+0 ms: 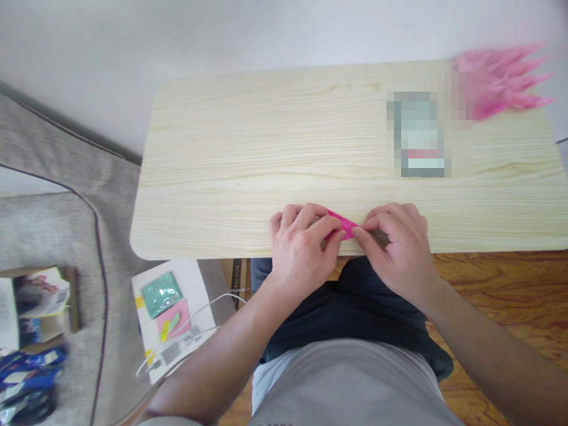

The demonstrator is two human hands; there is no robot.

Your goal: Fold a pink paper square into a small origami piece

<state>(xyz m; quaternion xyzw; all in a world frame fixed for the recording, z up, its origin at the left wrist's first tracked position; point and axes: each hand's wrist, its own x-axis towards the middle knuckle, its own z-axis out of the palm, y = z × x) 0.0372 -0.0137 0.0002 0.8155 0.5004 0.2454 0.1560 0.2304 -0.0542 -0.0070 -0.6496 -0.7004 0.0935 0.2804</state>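
Note:
Near the front edge of the table (266, 148), a small bright pink folded piece of paper (347, 228) is pinched between my two hands. My left hand (304, 236) lies over its left part, thumb and index finger closed on it, so much of the piece is hidden. At its right tip, the thumb and index finger of my right hand (394, 236) press together. Farther back at the right corner lies a cluster of pointed pink pieces (501, 83), blurred.
A pixelated, phone-like object (419, 133) lies right of the table's middle. Below left, a white box top (186, 278) holds a green packet (162, 294), pink sheet and white cable. An open carton (44, 302) and blue packages (29, 378) rest on grey fabric.

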